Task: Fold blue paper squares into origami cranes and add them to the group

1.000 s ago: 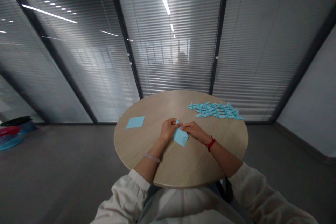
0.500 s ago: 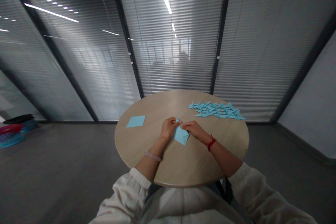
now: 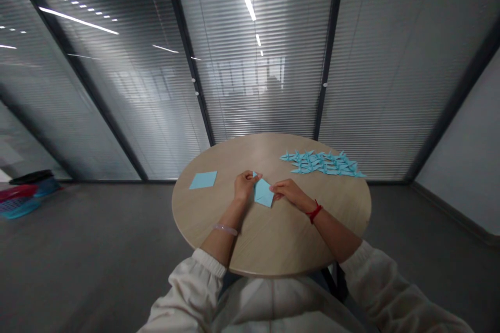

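A partly folded sheet of light blue origami paper [image 3: 264, 193] is between my hands, just above or on the table; the gap, if any, is hard to judge. My left hand [image 3: 246, 185] pinches its upper left corner between thumb and fingers. At the paper's right edge, my right hand [image 3: 288, 191] has its thumb and fingertips closed on the side. Crease lines cross the lower part of the paper. A pale bracelet circles my left wrist, and a red cord is tied round my right one.
On the round wooden table [image 3: 273, 250], a flat blue paper sheet [image 3: 203, 180] lies at the left. Several folded blue paper cranes [image 3: 324, 163] sit in rows at the back right. Glass partitions with blinds [image 3: 265, 99] rise behind. Baskets [image 3: 19, 200] stand on the floor far left.
The folded paper has shifted a little left and turned, its lower point now less drawn out. My left hand moved left and slightly away with it; my right hand slid down to its side edge.
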Motion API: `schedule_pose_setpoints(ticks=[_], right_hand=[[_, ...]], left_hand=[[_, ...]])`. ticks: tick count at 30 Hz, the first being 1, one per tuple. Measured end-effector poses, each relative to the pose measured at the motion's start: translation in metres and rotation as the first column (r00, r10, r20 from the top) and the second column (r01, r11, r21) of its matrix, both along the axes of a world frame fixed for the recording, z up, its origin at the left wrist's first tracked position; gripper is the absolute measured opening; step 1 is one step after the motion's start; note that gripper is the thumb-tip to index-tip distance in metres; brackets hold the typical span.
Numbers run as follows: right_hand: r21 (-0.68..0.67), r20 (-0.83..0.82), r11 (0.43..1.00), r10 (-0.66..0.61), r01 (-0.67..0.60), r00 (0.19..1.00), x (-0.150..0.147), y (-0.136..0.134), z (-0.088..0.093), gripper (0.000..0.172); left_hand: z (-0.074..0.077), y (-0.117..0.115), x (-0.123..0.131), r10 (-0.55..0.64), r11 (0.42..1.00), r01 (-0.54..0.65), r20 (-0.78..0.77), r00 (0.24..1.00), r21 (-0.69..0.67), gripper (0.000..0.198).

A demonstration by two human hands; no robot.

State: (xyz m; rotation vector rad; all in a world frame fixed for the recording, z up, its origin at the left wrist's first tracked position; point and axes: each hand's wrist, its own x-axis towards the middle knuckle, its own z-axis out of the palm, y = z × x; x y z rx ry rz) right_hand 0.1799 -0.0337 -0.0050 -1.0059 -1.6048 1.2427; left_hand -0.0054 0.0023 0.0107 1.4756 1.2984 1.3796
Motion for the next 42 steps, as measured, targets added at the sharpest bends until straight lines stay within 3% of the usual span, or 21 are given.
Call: schedule_pose_setpoints(ticks=[8,12,14,17,19,24,27,42], right_hand=[[-0.001,-0.036,1.000,0.001,-0.001,0.999,-0.001,0.001,0.001,0.035],[-0.044,-0.093,0.998,0.030,-0.034,0.995,0.000,-0.005,0.004,0.033],[-0.031,-0.114,0.999,-0.039,0.036,0.993,0.001,-0.005,0.004,0.033],[0.052,-0.131,0.975,-0.207,0.215,0.969,0.002,0.000,0.003,0.036],[0.145,-0.105,0.955,-0.245,0.259,0.964,0.002,0.003,0.000,0.037],[0.211,0.079,0.965,-0.178,0.158,0.981,0.000,0.005,-0.005,0.040],[0.183,0.067,0.975,-0.141,0.127,0.988,-0.001,0.004,-0.008,0.038],[0.127,0.085,0.990,-0.069,0.058,0.994,0.002,-0.002,-0.004,0.042]], left_hand=[[-0.001,0.001,0.000,0.055,0.996,-0.054,-0.012,0.998,0.064,0.038],[0.006,0.006,-0.019,0.221,0.970,-0.224,0.038,0.974,0.097,0.034],[0.009,0.006,-0.023,0.257,0.959,-0.261,0.053,0.965,0.106,0.033],[0.010,0.001,-0.013,0.119,0.986,-0.127,0.077,0.990,0.108,0.033],[0.007,-0.004,0.000,0.007,0.995,-0.014,0.068,0.998,0.100,0.034],[-0.003,-0.013,0.021,-0.162,0.986,0.159,0.038,0.986,0.058,0.039],[-0.006,-0.014,0.022,-0.222,0.975,0.221,0.050,0.974,0.027,0.043],[-0.001,-0.017,0.017,-0.034,0.998,0.041,-0.113,0.993,0.054,0.052]])
